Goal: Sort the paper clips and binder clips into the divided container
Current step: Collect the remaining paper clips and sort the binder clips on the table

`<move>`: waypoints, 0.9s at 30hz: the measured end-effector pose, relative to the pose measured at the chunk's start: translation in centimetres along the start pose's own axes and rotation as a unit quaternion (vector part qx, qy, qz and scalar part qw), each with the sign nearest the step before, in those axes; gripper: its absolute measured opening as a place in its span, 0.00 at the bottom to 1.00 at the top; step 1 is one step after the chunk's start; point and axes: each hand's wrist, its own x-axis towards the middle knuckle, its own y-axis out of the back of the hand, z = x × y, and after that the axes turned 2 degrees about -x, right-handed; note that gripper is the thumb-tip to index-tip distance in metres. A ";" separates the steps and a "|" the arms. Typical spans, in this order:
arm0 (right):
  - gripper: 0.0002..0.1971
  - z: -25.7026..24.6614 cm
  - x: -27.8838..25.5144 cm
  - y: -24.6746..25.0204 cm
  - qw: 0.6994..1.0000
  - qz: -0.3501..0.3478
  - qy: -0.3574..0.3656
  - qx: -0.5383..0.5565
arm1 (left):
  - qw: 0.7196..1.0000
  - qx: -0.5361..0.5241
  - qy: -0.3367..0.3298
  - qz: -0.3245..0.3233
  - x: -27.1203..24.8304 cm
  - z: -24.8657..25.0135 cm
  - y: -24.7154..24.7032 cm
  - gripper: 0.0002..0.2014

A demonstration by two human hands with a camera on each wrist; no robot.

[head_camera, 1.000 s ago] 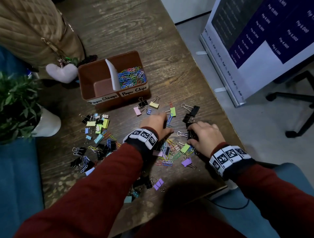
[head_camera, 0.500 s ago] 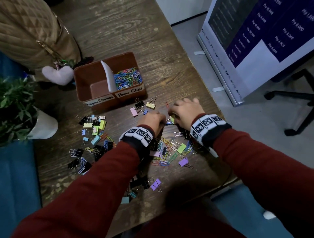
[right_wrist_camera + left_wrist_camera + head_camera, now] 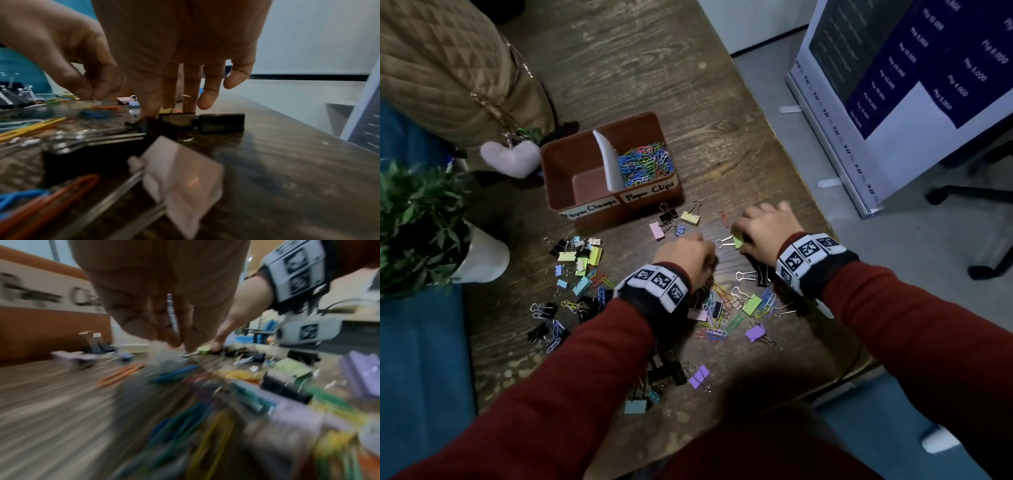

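Observation:
The brown divided container [image 3: 558, 161] stands at mid-table. Its right half, labelled Paper Clips, holds coloured paper clips [image 3: 645, 164]; the left half shows a bare floor. Mixed paper clips and binder clips [image 3: 736, 308] lie scattered in front of it. My left hand [image 3: 685, 253] is curled low over the pile and pinches a thin silvery clip [image 3: 171, 313] between its fingertips. Just to its right, my right hand [image 3: 767, 229] reaches down and pinches a green binder clip [image 3: 738, 242] on the table. Black binder clips [image 3: 222, 123] lie right under that hand.
A second heap of clips [image 3: 578, 260] lies left of my hands. A potted plant [image 3: 421, 226] and a quilted tan bag [image 3: 448, 68] with a heart charm [image 3: 512, 157] stand at the left. The table's right edge [image 3: 815, 212] is close; a banner stand [image 3: 893, 102] rises beyond it.
My right hand has moved from the near pile forward and left to the green binder clip. My left hand has crept slightly forward, staying curled.

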 end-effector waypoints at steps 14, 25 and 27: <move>0.33 1.4 -5.0 -0.9 0.999 -0.028 -0.014 0.021 | 0.994 0.026 -0.061 -0.084 2.9 3.8 -0.7 0.14; 0.20 2.2 -3.8 -1.0 0.986 -0.027 -0.021 0.162 | 0.989 -0.149 0.014 -0.011 1.8 2.3 -0.2 0.03; 0.17 2.9 -3.5 -0.7 0.979 -0.021 -0.039 0.198 | 0.993 -0.119 -0.010 0.004 1.2 2.2 0.0 0.02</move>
